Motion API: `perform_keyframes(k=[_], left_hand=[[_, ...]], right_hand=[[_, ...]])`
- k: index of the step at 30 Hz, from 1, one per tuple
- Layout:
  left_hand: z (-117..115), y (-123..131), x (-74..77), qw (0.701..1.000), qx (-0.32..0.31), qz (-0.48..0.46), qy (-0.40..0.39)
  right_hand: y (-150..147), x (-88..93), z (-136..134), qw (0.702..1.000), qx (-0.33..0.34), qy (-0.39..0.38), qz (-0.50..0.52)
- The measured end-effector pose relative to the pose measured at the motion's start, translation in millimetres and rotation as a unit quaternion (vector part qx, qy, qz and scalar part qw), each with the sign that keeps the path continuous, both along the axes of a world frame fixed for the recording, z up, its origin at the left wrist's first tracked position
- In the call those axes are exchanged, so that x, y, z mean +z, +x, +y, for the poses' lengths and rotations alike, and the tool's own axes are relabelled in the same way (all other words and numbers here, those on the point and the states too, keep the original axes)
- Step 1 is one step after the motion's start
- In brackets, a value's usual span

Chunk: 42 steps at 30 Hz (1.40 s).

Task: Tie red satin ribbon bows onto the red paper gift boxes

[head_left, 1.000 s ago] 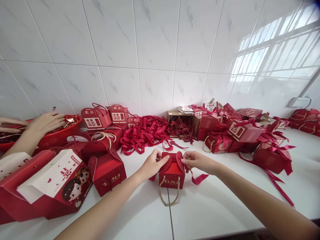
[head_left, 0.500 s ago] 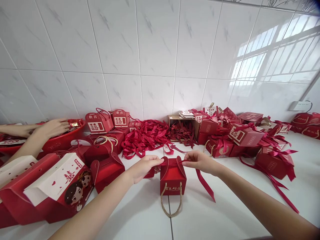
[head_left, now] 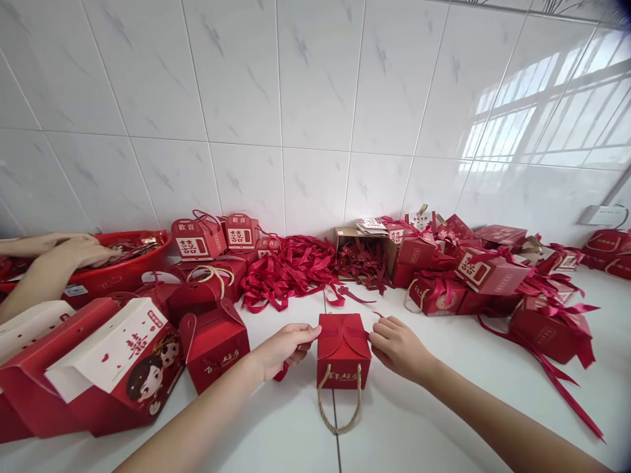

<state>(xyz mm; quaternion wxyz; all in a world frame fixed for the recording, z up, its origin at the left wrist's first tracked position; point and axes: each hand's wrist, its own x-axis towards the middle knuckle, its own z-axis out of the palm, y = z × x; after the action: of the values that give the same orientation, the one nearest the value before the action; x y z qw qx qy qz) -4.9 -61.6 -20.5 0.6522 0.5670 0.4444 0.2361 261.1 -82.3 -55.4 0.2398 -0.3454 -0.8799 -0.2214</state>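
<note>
A small red box (head_left: pixel 344 368) with gold lettering stands upright on the white table, its curved top flaps folded down flat. A rope handle (head_left: pixel 337 431) hangs from its front onto the table. A red ribbon (head_left: pixel 331 333) lies across the top. At the box's left side my left hand (head_left: pixel 293 348) is closed in a pinch on the ribbon, whose end hangs below the fingers. On the right side my right hand (head_left: pixel 397 345) has its fingers closed round the ribbon, with a bit of it showing above the knuckles.
A heap of red ribbons (head_left: pixel 290 269) and a carton of red pieces (head_left: pixel 365 263) lie behind. Tied boxes (head_left: pixel 493 269) crowd the right. At left are a red box (head_left: pixel 217 348), larger boxes (head_left: pixel 113 368) and a red basin (head_left: pixel 123 276) with another person's hands (head_left: pixel 73 256).
The box's raised flaps have folded down flat. My hands have pulled the ribbon level across the top, my right hand turning knuckles up. The other person's hands have moved left.
</note>
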Motion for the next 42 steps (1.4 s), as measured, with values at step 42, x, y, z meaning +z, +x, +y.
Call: perform_keyframes(k=[42], left_hand=[[-8.3,-6.4,59.6,0.915,0.266,-0.203,0.227]], right_hand=[[-9.5,59.2,-10.9,0.478,0.108,-0.367,0.791]])
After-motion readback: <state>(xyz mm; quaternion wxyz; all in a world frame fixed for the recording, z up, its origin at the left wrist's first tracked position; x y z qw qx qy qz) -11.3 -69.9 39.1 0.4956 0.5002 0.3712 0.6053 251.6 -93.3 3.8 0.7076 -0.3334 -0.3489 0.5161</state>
